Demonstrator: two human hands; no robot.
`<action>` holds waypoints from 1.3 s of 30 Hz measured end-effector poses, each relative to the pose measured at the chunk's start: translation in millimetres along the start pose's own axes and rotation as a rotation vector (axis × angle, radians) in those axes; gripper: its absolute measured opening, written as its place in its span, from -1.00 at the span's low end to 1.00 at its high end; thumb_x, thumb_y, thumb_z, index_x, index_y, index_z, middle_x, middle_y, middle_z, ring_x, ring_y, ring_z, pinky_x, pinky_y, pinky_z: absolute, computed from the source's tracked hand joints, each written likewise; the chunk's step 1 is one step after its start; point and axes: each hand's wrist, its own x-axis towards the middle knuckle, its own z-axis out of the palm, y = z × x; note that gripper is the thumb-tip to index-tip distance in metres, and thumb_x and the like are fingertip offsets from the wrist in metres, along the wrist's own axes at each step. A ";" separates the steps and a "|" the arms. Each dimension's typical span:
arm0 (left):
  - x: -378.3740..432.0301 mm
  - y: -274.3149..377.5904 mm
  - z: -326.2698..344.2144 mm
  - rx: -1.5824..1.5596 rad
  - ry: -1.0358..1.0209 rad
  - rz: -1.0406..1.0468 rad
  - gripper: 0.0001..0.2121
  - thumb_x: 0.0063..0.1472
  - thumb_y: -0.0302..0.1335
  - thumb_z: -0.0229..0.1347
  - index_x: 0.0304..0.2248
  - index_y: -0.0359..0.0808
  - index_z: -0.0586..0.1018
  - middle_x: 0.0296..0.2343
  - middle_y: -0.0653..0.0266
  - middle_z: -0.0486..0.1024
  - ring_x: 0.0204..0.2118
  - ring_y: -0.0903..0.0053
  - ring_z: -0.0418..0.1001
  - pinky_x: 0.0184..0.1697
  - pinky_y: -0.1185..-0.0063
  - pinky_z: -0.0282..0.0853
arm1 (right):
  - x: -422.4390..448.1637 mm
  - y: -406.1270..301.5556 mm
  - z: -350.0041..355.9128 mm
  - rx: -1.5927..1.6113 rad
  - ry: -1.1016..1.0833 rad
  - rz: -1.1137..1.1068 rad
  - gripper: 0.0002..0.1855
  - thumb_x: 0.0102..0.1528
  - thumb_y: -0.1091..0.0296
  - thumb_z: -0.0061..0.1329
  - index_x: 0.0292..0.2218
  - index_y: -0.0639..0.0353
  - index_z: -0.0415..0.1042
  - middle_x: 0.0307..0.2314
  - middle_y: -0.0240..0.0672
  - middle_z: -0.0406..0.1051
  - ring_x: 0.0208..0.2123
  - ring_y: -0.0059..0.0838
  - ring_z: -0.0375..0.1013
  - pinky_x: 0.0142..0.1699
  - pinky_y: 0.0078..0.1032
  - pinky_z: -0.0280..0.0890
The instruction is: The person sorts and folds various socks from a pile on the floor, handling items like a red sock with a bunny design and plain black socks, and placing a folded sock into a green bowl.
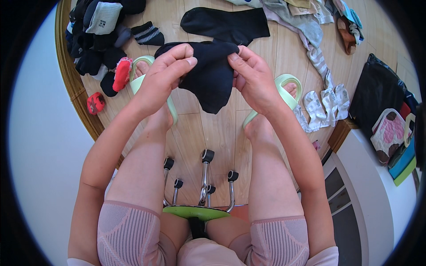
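Between my two hands a black sock (213,76) hangs over the floor, its fabric spread. My left hand (164,74) pinches its left part between thumb and fingers, and my right hand (251,76) pinches its upper right edge. Just beyond, another black sock (226,25) lies flat on the wooden floor. A black sock with grey stripes (147,34) is on the floor beyond my left hand. Left of it is a pile of mostly dark socks (90,63), with a red sock (122,73) at its near side.
My feet wear green slippers (289,89). White socks (314,108) lie at the right, below light-coloured clothes (309,28). A black plastic bag (376,89) stands farther right. Below me are a green stool seat (196,212) and its casters (208,155). A red patterned sock (96,103) lies by the left wall.
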 end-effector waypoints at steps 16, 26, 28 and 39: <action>2.2 -36.0 -19.6 0.263 -0.061 0.054 -0.85 0.21 -0.40 0.13 -0.32 -0.24 0.41 -0.38 0.49 0.35 -0.37 0.78 0.32 -0.27 0.74 0.24 | -28.7 1.1 1.7 -0.206 0.149 -0.302 -0.85 0.24 0.42 -0.04 -0.15 0.19 0.36 -0.34 -0.41 0.50 -0.36 -0.62 0.49 -0.22 -0.59 0.39; -5.2 -15.3 -0.5 -0.701 0.085 -0.480 -0.64 0.27 -0.25 0.10 -0.11 -0.38 0.47 -0.25 0.21 0.54 -0.17 0.42 0.55 -0.12 0.45 0.53 | -41.7 27.0 31.6 -0.920 -0.312 -0.869 -0.72 -0.08 0.68 0.09 -0.29 0.17 0.49 -0.38 -0.23 0.50 -0.01 -0.14 0.48 0.17 -0.10 0.26; -5.3 -20.5 -11.1 -0.704 -0.059 -0.491 -0.71 0.25 -0.45 0.12 -0.07 -0.40 0.46 -0.21 0.19 0.55 -0.15 0.45 0.56 -0.10 0.47 0.55 | -40.8 33.5 31.8 -0.944 -0.361 -0.878 -0.74 -0.07 0.66 0.10 -0.30 0.16 0.48 -0.36 -0.27 0.51 0.02 -0.16 0.46 0.22 0.05 0.18; 2.1 -42.7 -14.7 -0.442 0.145 -0.294 -0.61 0.24 -0.57 0.09 0.04 -0.45 0.34 -0.13 0.06 0.51 -0.18 0.37 0.58 -0.14 0.48 0.59 | -42.2 31.6 32.5 -1.051 -0.538 -0.770 -0.77 -0.06 0.62 0.05 -0.30 0.16 0.48 -0.32 -0.33 0.52 -0.06 -0.17 0.50 0.18 -0.06 0.24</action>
